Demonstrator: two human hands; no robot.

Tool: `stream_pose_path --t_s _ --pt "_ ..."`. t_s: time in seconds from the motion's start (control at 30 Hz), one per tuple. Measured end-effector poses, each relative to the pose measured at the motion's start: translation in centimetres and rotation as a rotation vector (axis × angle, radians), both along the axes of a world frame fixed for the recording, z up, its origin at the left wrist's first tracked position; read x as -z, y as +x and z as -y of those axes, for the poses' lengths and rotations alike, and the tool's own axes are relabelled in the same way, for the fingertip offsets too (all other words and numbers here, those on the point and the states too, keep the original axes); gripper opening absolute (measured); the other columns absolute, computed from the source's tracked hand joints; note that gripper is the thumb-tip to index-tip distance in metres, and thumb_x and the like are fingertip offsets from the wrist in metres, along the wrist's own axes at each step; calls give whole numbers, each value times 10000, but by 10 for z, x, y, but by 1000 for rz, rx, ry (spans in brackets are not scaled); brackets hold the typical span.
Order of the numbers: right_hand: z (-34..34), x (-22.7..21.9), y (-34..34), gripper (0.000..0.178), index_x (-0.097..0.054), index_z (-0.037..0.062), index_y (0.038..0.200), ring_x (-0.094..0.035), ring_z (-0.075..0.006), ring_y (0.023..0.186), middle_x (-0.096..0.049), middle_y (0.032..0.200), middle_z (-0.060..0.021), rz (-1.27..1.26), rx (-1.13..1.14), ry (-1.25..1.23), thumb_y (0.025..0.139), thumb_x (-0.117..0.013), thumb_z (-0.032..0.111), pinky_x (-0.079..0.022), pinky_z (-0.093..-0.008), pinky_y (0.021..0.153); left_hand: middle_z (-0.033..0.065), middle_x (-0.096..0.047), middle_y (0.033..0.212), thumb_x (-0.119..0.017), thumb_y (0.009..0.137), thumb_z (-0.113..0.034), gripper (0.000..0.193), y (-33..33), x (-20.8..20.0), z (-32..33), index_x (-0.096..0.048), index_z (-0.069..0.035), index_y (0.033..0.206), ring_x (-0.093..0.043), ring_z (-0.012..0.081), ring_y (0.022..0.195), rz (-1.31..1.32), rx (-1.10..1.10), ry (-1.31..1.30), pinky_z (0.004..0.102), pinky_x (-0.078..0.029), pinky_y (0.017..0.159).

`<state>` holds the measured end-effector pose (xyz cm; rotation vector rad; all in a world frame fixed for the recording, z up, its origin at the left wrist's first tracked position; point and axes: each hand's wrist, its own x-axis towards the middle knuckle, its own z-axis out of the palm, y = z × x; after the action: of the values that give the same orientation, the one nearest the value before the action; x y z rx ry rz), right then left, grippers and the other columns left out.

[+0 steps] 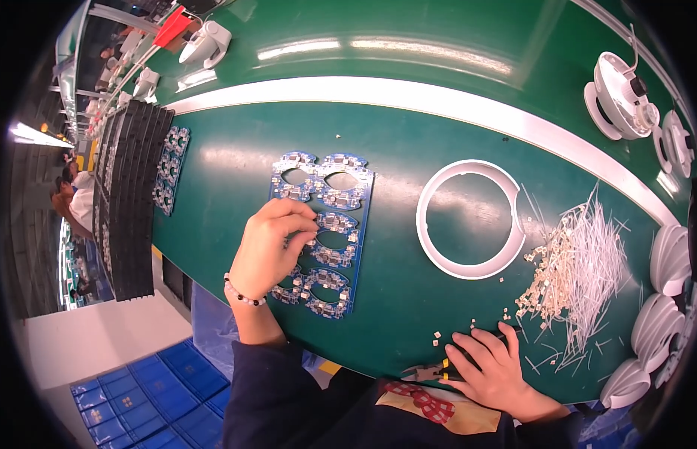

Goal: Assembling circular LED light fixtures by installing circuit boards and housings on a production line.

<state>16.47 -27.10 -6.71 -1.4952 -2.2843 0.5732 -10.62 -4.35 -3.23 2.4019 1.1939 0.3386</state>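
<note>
A panel of blue circuit boards [347,183] with eye-shaped cutouts lies on the green bench in front of me. Over its left column is my left hand [268,247], thumb and fingertips pinched together at the boards' middle row. Whatever the pinch holds is too small to make out. Close to the bench's near edge, my right hand [487,368] curls over a pair of pliers [427,372] with yellow and black handles. Their metal jaws point left, and the palm covers part of the handles. Several tiny cream connectors [437,338] lie just beyond that hand.
A white ring [431,251] lies right of the panel. Further right is a heap of thin white strips [597,262] and cream pieces [547,280]. White curved parts [652,329] line the right edge. Black stacked trays [128,202] and another blue board panel [169,172] are left.
</note>
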Motion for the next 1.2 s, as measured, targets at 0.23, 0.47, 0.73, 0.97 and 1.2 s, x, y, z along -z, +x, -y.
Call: stream_pose_path --t_s 0.23,0.47,0.73,0.97,1.2 --pt "1 0 2 537 -591 110 1103 -474 -227 1059 -535 1175 -48 1 8 4 641 -720 351 -320 -513 940 102 -621 862 -639 682 66 116 5 0 -1 -597 27 784 -600 293 793 -5 12 7 340 -490 698" --pt "0 2 1 536 -585 103 1109 -475 -236 1052 -533 1175 -52 -4 -3 6 652 -713 351 -326 -514 931 85 -648 816 -636 695 42 85 19 -5 6 -614 -11 758 -634 254 813 173 98 123 336 -503 713" --pt "0 -3 0 558 -573 104 1128 -473 -238 1056 -534 1177 -50 7 -15 7 650 -710 357 -318 -515 938 57 -658 828 -656 702 -2 241 63 15 46 -664 -32 940 -638 193 762 326 499 -30 305 -492 673" --pt "2 1 3 543 -581 106 1117 -476 -234 1054 -536 1177 -45 1 4 3 653 -710 356 -315 -515 943 46 -632 884 -689 632 32 169 4 -5 11 -663 -41 782 -587 254 807 -2 31 168 332 -487 713" --pt "0 0 1 537 -585 111 1114 -476 -232 1054 -537 1178 -44 3 -5 1 654 -711 356 -316 -515 943 58 -625 863 -683 658 32 134 -4 0 12 -653 -18 778 -605 249 783 -10 -36 -4 325 -498 682"
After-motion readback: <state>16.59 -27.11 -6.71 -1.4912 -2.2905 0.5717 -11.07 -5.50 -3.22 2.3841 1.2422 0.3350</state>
